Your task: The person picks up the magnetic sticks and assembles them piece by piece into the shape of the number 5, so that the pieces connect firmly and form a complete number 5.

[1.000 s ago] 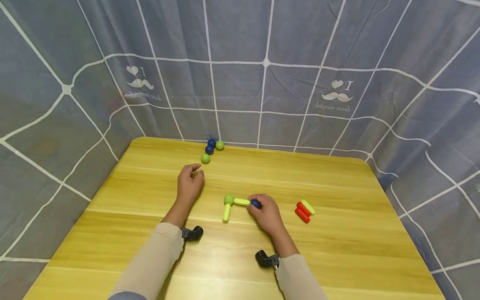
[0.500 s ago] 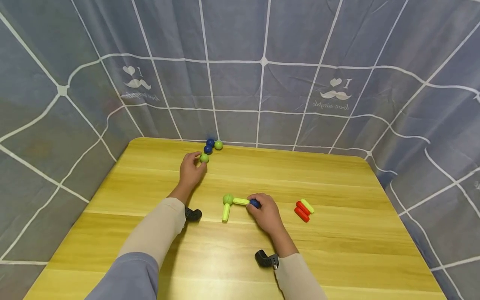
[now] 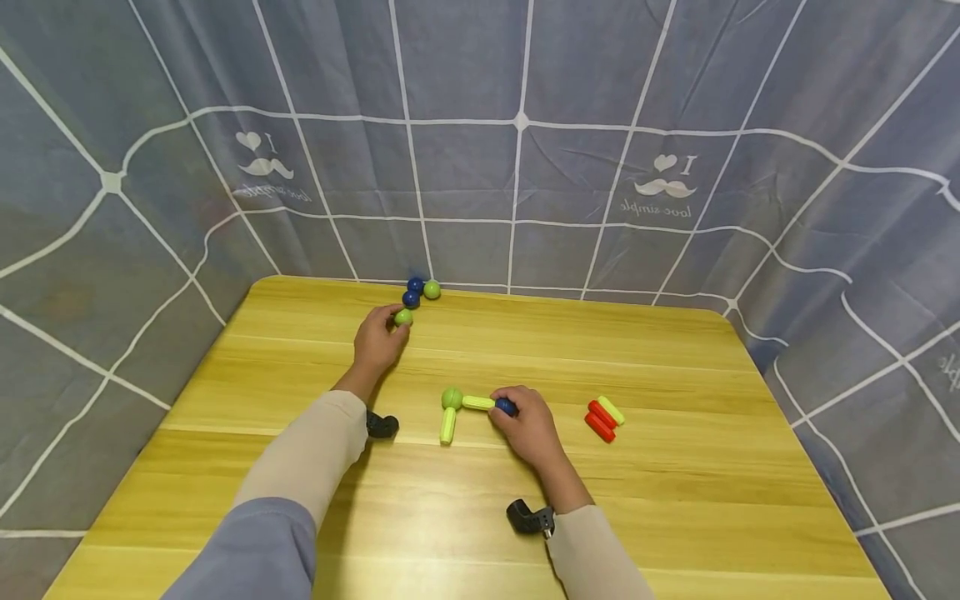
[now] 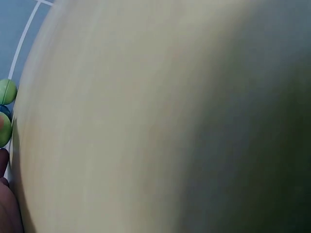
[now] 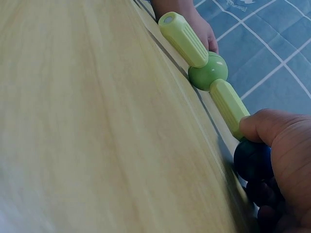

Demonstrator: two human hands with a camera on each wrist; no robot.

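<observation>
My left hand (image 3: 377,342) has reached the far left of the table and pinches a green ball (image 3: 403,317) between thumb and fingers. Only a sliver of that hand enters the left wrist view. My right hand (image 3: 531,427) holds a dark blue ball (image 3: 506,407), thumb on the yellow-green rod (image 3: 477,403) joined to it. That rod leads to a larger green ball (image 5: 209,72). From this ball a second yellow-green rod (image 5: 183,40) extends, pointing toward me in the head view. The right fingers are partly dark and hidden in the right wrist view.
Just beyond my left hand, two blue balls (image 3: 411,298) and another green ball (image 3: 432,289) lie by the table's back edge. Two red rods (image 3: 600,425) and a yellow-green rod (image 3: 611,410) lie to the right. A grey curtain (image 3: 465,167) surrounds the wooden table (image 3: 675,467).
My left hand has moved forward to the nearest green ball and closed its thumb and fingers around it. The right hand keeps its hold on the blue ball.
</observation>
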